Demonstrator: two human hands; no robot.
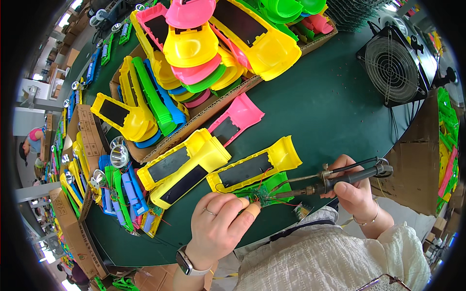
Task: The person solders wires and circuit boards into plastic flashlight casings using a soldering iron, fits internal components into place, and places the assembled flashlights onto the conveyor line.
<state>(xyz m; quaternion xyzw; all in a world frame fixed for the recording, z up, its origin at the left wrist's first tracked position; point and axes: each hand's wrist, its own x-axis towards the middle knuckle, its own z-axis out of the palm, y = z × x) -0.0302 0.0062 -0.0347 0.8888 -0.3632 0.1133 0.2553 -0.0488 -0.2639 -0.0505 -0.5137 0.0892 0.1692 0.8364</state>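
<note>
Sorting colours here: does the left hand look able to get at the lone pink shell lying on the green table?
Probably yes: the pink shell lies bare, ahead of the left hand, but that hand is pinching a small circuit board and must reach over yellow shells.

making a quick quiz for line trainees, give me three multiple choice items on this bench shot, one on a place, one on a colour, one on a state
1. Where is the fan?
A. far right of the green table
B. inside the cardboard box
C. under the left hand

2. What colour is the lone shell lying between the cardboard box and the shell being worked on?
A. blue
B. pink
C. yellow

3. What is the right hand doing?
A. resting empty
B. holding a soldering iron
C. lifting a shell

Answers:
1 A, it stands at the table's far right edge.
2 B, it is plainly pink.
3 B, its fingers grip the iron's handle, tip toward the circuit board by the left hand.
</note>
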